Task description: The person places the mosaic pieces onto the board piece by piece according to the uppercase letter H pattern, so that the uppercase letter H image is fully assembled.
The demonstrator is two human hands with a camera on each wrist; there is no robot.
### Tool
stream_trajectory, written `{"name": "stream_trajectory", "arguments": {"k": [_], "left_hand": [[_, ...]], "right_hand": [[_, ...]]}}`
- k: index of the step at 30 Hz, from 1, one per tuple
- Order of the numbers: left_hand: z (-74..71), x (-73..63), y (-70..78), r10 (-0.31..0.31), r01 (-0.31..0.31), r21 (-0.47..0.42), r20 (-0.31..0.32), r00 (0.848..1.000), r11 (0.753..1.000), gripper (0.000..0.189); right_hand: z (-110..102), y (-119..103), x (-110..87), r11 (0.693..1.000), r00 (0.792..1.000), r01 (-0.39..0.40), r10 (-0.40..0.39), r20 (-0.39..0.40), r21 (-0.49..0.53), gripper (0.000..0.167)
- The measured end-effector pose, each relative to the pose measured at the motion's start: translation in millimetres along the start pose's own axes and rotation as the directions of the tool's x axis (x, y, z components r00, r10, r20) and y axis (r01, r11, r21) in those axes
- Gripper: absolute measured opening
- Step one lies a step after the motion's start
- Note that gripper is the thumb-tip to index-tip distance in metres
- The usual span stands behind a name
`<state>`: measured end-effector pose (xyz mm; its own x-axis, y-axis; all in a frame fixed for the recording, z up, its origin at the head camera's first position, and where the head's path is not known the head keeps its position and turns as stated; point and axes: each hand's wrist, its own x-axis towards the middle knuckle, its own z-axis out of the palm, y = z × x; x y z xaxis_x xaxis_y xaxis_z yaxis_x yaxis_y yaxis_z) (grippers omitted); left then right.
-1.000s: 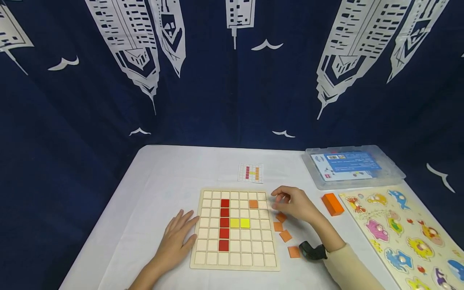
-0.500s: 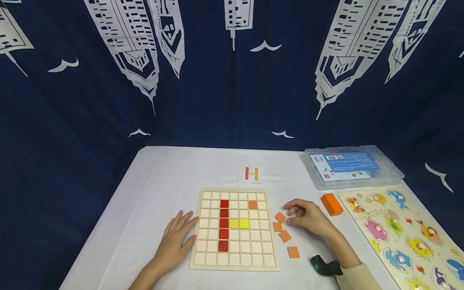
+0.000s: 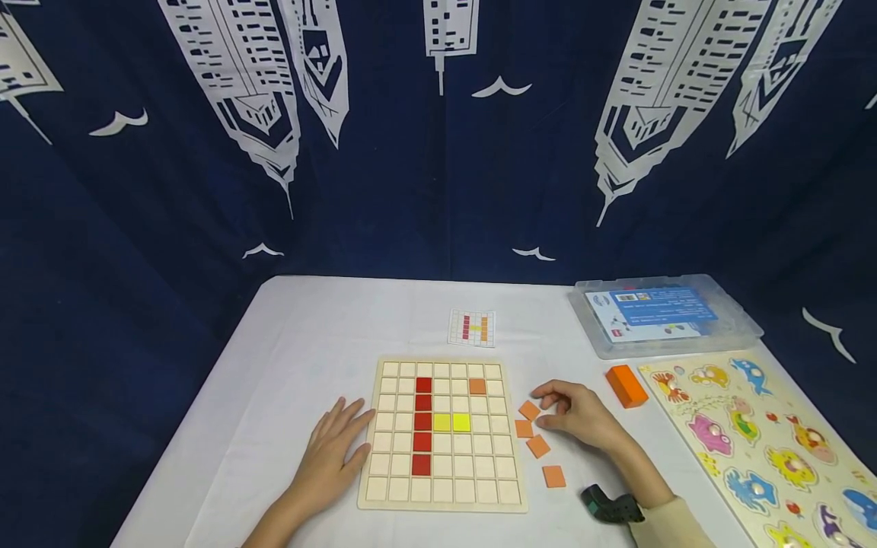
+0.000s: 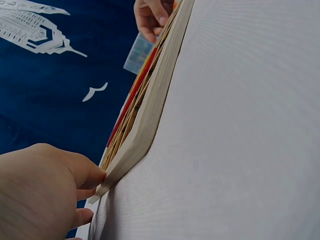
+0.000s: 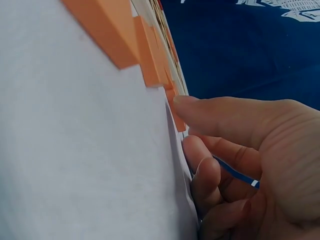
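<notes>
A wooden grid board [image 3: 477, 487] lies on the white table. In it, a column of several red tiles [image 3: 422, 421] stands left of two yellow tiles [image 3: 452, 422], with one orange tile [image 3: 477, 387] at upper right. My left hand [image 3: 333, 453] rests spread along the board's left edge; in the left wrist view its thumb [image 4: 89, 172] touches the rim. Beside the board's right edge, my right hand [image 3: 575, 413] reaches over the farthest loose orange tile [image 3: 529, 410]. Thumb and index tips lie at that tile's corners, and the thumb [image 5: 192, 106] overlaps it in the right wrist view.
More orange tiles [image 3: 537, 446] lie nearer the front. Behind the board is a small pattern card [image 3: 471, 328]. At right are an orange block [image 3: 626, 386], a clear plastic case [image 3: 658, 316] and an animal puzzle board [image 3: 760, 449]. A dark curtain [image 3: 425, 213] hangs behind.
My right hand has drawn back from beside the board's upper right, come down toward the loose orange tiles, then edged slightly left to the farthest one. The left hand has stayed put.
</notes>
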<state>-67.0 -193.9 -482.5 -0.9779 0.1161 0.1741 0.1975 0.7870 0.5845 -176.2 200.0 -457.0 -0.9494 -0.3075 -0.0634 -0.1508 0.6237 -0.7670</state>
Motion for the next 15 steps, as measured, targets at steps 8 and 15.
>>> {"name": "stream_trajectory", "arguments": {"k": [8,15], "left_hand": [[0.5,0.2,-0.5,0.002,-0.002,0.001,0.001,1.000,1.000,0.049],[0.3,0.4,-0.5,0.012,-0.012,0.006,-0.008,1.000,1.000,0.049]], "right_hand": [[2.6,1.6,0.4,0.999,1.000,0.018,-0.018,-0.003,-0.040,0.033],[3.1,3.0,0.4,0.998,0.999,0.044,-0.044,0.005,-0.049,0.033]]}}
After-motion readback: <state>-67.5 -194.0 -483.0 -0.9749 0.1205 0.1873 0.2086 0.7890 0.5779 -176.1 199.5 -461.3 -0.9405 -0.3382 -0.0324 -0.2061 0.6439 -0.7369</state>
